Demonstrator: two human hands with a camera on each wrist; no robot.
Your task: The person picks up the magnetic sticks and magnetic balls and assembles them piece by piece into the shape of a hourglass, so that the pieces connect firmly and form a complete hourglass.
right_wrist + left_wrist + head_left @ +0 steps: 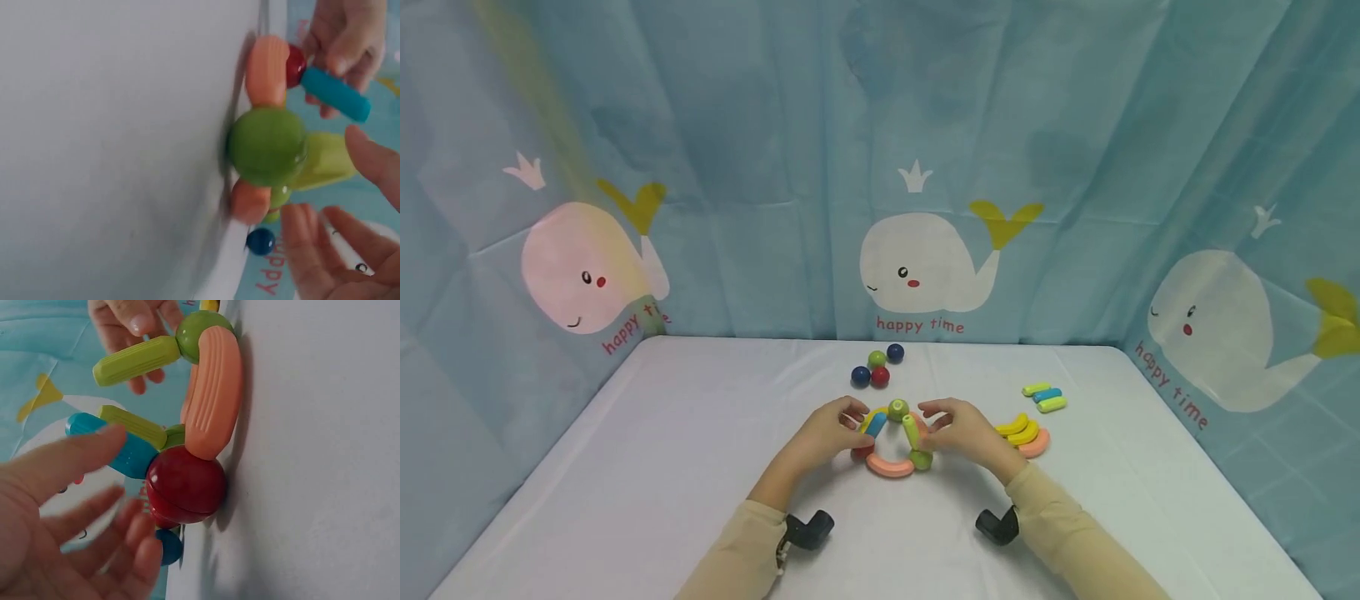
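Between the two hands, a ring of magnetic-looking toy pieces lies on the table, made of curved bars and balls. Its front side is an orange curved bar (215, 394) between a red ball (187, 484) and a green ball (269, 147). A blue rod (134, 456) rises from the red ball, a lime rod (328, 159) from the green one. Another green ball (898, 409) forms the back corner. My left hand (835, 429) is beside the red ball, its thumb overlapping the blue rod in the left wrist view. Fingers loosely spread, my right hand (958, 427) hovers by the lime rod.
Behind the ring sit several loose balls, among them a dark blue ball (861, 377). To the right lie yellow curved bars (1024, 434), an orange curved bar (1036, 444) and short rods (1051, 404). A whale-print curtain (760, 208) hangs around the white table (700, 467).
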